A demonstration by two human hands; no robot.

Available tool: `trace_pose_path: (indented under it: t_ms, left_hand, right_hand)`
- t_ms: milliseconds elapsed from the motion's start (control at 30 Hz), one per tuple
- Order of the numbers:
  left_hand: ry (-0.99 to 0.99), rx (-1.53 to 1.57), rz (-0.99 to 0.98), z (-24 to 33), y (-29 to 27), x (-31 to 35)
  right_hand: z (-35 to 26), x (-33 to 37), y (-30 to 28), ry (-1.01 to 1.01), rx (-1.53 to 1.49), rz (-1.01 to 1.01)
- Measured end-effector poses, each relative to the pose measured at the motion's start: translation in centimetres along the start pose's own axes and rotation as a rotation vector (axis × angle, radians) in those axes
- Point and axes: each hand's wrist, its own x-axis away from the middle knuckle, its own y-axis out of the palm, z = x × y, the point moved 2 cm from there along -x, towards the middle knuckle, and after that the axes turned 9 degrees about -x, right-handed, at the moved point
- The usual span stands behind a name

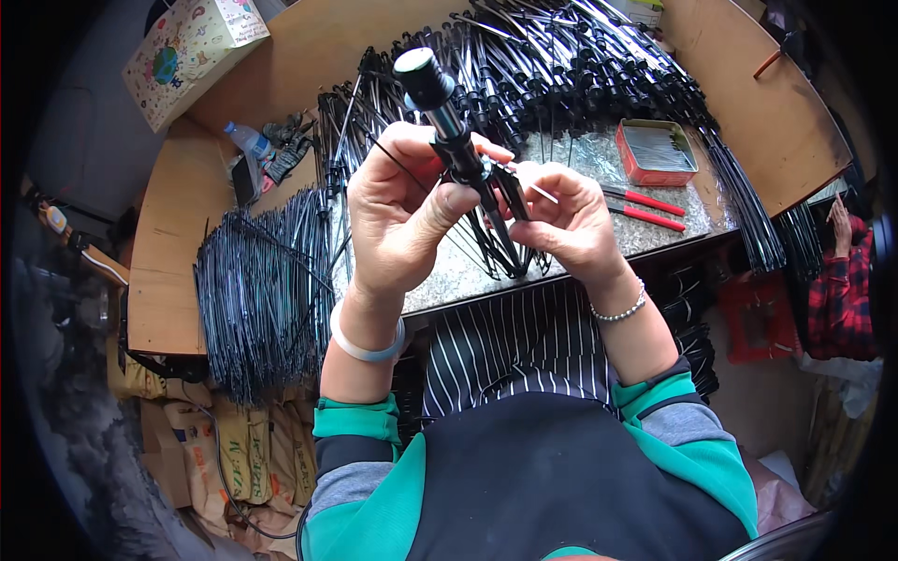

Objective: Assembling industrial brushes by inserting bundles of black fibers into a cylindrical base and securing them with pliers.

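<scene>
My left hand (398, 210) is closed around a black and silver umbrella frame (441, 122), tilted with its round-ended handle up and away to the left. Its folded black ribs point down toward me. My right hand (572, 224) pinches at the ribs with thumb and fingers. A small pale sliver shows between those fingers, too small to name. Just past my right hand, red-handled pliers (650, 211) lie on the speckled table top (430, 285). Behind them stands a red tin (655, 154) filled with thin pale pieces.
Many umbrella frames (561, 70) are heaped across the back of the table. A thick bundle of black ribs (262, 280) lies at the left. Beyond it are a plastic bottle (249, 140) and a printed paper bag (192, 56). At the far right shows another person's hand (840, 224).
</scene>
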Motion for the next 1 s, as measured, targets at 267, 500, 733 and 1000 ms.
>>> trace_pose_path:
  t_ms: [267, 500, 733, 1000]
  left_hand:
    - [0.120, -0.107, 0.069, -0.1, 0.7, 0.5]
    - [0.086, -0.089, 0.077, 0.0, 0.9, 0.6]
    - [0.237, -0.411, 0.225, -0.6, 1.3, 0.6]
    - [0.221, -0.503, 0.365, 0.0, 3.3, 0.5]
  right_hand:
    - [0.4, 1.4, 0.7, -0.386, 0.740, -0.055]
    - [0.3, 1.5, 1.3, -0.528, 0.869, -0.057]
    - [1.1, 1.3, 1.7, -0.651, 1.050, -0.027]
    - [2.0, 1.4, 2.6, -0.602, 0.923, 0.180]
